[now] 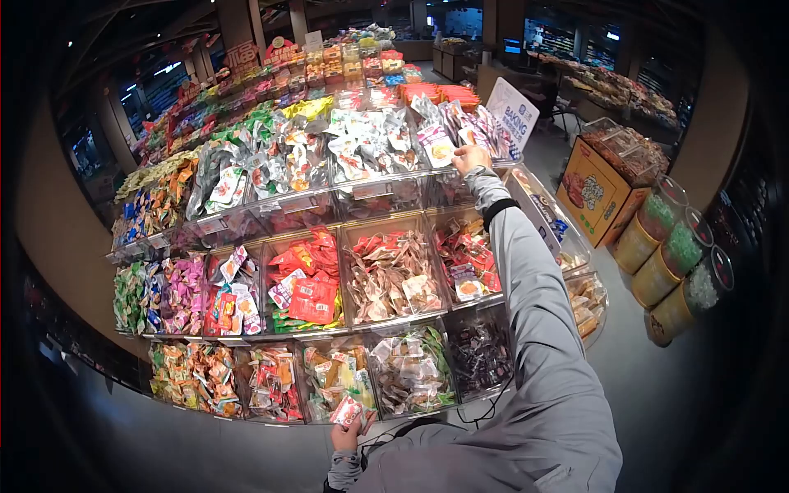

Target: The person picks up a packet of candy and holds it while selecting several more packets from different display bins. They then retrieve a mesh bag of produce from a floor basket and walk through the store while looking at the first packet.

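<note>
At the bottom of the head view, my left hand (345,437) is closed around a small red and white snack packet (348,411), just in front of the lowest row of bins. My right arm stretches far across the display. In the top row, my right hand (472,158) pinches the edge of a white and purple snack packet (438,146) with a food picture on it. Similar white and purple packets (472,123) lie heaped behind that hand. Silver and white packets (370,141) fill the bin to its left.
Clear tiered bins hold red packets (311,279), brown packets (393,275) and dark packets (479,353). A white sign (511,115) stands behind my right hand. On the floor to the right are an orange carton (596,189) and several tubs, one with green contents (684,251).
</note>
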{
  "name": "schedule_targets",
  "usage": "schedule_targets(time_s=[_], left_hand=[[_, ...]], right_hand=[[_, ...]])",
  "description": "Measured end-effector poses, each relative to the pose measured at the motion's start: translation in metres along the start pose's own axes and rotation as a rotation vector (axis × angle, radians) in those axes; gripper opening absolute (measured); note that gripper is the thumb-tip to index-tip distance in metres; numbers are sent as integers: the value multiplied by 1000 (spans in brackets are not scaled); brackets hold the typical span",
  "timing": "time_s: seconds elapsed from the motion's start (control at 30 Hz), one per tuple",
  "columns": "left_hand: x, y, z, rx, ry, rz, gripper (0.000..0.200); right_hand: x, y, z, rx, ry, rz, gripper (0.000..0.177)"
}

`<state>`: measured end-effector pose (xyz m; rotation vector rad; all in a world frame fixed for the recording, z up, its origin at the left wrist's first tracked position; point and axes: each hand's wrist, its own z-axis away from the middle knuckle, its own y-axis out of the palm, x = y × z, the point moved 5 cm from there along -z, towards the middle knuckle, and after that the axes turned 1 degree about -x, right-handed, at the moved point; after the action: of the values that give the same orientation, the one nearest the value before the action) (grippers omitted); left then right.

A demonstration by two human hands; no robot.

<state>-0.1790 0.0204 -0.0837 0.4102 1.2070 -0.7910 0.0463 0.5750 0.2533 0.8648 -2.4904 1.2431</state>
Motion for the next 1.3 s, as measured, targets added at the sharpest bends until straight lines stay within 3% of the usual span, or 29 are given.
schedule_targets(time_s=[0.17, 0.23, 0.3, 0.4, 0.43, 0.5, 0.57, 0.63, 0.67, 0.73, 0.83, 0.93, 1.07, 1.17, 1.23, 1.3], left_hand=[[14, -4, 7, 135, 69, 45, 19], [4, -9, 27, 174, 84, -28, 19], [7, -9, 42, 274, 68, -50, 23], [17, 4, 75, 498, 25, 67, 24], [26, 7, 85, 591, 8, 136, 25], [53, 9, 100, 659, -10, -160, 25], [40, 26, 141, 773, -96, -31, 24], [59, 41, 164, 953, -159, -94, 24], [42, 48, 182, 1028, -133, -268, 24], [57, 64, 201, 1119, -175, -235, 24], [69, 94, 235, 1273, -197, -235, 25], [56, 136, 285, 1326, -76, -301, 23], [111, 205, 350, 1430, -81, -317, 23], [137, 255, 427, 1616, -57, -369, 25], [119, 291, 488, 1696, 153, -642, 28], [110, 320, 546, 1763, 52, -576, 24]], right_hand=[[27, -67, 50, -137, -176, -73, 17], [53, -111, 102, -112, -213, -287, 12], [65, -138, 169, -64, -233, -544, 11], [70, -159, 301, 196, -147, -592, 11], [61, -157, 348, 316, -23, -658, 14], [34, -145, 448, 391, 117, -633, 16], [-4, -135, 556, 464, 343, -673, 18], [-7, -168, 634, 554, 555, -663, 20], [-12, -180, 669, 602, 640, -651, 21], [-29, -199, 729, 624, 744, -643, 22], [-40, -242, 766, 599, 907, -611, 22], [-56, -280, 768, 498, 929, -687, 24], [-100, -353, 772, 345, 968, -687, 28], [-149, -426, 795, 311, 953, -617, 30], [-182, -469, 816, 313, 883, -426, 29], [-203, -511, 833, 198, 920, -504, 27]])
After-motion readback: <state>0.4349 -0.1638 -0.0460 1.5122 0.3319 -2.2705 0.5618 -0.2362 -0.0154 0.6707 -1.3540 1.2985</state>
